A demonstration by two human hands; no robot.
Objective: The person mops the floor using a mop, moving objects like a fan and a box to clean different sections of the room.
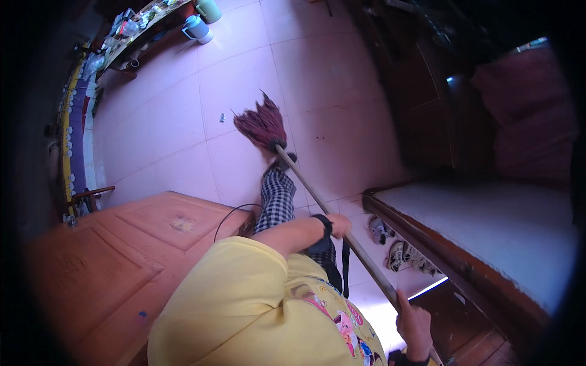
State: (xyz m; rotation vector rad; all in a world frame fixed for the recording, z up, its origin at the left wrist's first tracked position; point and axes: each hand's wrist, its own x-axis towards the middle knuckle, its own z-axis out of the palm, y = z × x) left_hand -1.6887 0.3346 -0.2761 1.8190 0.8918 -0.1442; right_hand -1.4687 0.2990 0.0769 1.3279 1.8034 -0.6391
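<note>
A long broom (264, 126) with dark red, ragged bristles reaches forward over the pale tiled floor, its wooden stick (312, 194) slanting back toward me. My left hand (339, 225), with a black band at the wrist, is closed around the middle of the stick. Farther back, near the stick's upper end, my right hand (415, 324) also grips it. The bristles rest on the floor just ahead of my foot, or seem to. To their left lies a small shiny scrap (222, 118).
A brown wooden door (146, 244) stands at near left. On the right is a raised pale-topped ledge (470, 213) with several shoes (397, 255) beneath. A blue jug (198, 29) and a green jug (209, 10) stand by a cluttered table (137, 33) at far left.
</note>
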